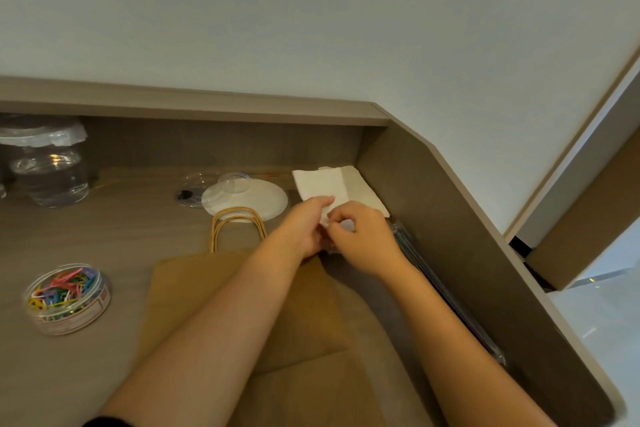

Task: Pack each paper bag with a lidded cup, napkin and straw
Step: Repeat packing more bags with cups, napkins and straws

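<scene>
- White paper napkins (332,185) lie stacked at the counter's (104,236) far right corner.
- Both the left hand (306,222) and right hand (360,239) pinch the top sheet with curled fingers.
- Risk: two thin sheets may lift together, or tear.

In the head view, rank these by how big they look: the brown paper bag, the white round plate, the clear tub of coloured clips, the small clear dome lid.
1. Brown paper bag, though nearness flatters it.
2. White round plate and clear tub of coloured clips look alike; the tub is nearer, so unranked.
3. Small clear dome lid.
</scene>
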Demonstrator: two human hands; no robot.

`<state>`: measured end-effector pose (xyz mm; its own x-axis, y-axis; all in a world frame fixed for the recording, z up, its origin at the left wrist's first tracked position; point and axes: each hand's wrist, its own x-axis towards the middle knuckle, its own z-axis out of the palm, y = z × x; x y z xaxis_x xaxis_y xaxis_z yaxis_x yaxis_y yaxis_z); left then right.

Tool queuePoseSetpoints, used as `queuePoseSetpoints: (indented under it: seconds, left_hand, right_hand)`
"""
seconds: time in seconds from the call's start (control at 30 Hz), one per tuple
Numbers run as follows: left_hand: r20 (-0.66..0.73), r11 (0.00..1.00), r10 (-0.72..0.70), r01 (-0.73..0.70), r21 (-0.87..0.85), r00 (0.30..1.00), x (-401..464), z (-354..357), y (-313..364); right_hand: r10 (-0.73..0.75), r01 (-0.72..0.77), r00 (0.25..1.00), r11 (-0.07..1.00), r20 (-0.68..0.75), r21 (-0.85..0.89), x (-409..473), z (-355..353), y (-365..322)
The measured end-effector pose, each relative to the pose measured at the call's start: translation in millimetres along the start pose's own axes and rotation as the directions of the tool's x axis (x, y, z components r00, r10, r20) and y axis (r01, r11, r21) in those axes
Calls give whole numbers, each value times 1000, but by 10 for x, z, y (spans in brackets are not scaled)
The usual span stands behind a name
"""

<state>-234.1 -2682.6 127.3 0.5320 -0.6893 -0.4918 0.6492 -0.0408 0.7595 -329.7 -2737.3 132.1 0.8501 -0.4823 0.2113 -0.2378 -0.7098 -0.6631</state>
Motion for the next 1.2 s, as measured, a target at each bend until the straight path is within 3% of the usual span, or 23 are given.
queuePoseSetpoints:
  seconds: [0.07,0.13,0.2,0.3,0.4,0.47,0.53,0.57,0.63,0.7,0.8,0.87,0.9,0.93,1.03,1.1,1.2]
  left_hand:
    - [-110,992,38,-25,121,993,37,-29,-27]
    - [-152,982,78,-49,185,985,4,-25,-34]
    - [-138,973,102,-70,220,985,-44,-9,-22]
    - [-81,951,118,-89,297,990,-155,25,1]
    - [-47,902,220,-185,391,974,-185,12,13]
    - [-94,813,415,-322,485,905,-188,-9,15]
    - [-94,737,549,-427,524,830,-228,-4,18]
    - [-61,755,527,-434,492,847,-260,27,16]
    - [29,876,338,-326,357,941,-354,116,15]
    - [72,967,158,-169,190,985,-402,149,7]
    - [-1,985,99,-98,140,995,-380,98,-33]
    - [-60,980,130,-119,159,990,-373,68,-46]
    - [-83,980,145,-132,148,986,-390,65,-46]
    - [-96,982,149,-136,129,984,-415,70,-42]
    - [-90,985,146,-137,102,985,-464,81,-47]
    - [-84,986,148,-140,96,985,-503,91,-83]
    - [-104,985,146,-136,102,984,-561,109,-122]
  right_hand:
    - [43,-33,994,994,-103,101,-4,18,55]
    - [253,-173,933,939,-257,296,49,-3,94]
    - [458,-353,869,839,-187,414,101,-31,100]
    - [550,-464,835,713,-8,525,116,-50,57]
    - [571,-384,806,706,-157,595,139,-87,74]
    - [499,-308,800,819,-335,484,148,-139,90]
    - [332,-264,826,942,-455,208,133,-185,52]
    - [231,-237,856,970,-462,45,108,-184,-8]
    - [71,-161,920,965,-385,-208,34,-137,-158]
    - [36,-99,971,961,-237,-259,-46,-49,-250]
    - [61,-67,996,994,-62,-87,-172,-36,-237]
    - [167,-162,973,986,-158,47,-235,-167,-116]
    - [241,-240,945,970,-223,30,-257,-235,-24]
    - [306,-334,918,940,-253,-73,-279,-295,70]
    - [503,-509,853,742,-141,-436,-344,-309,229]
    - [559,-516,826,693,-76,-504,-354,-259,255]
    - [532,-455,847,703,-21,-547,-332,-240,220]
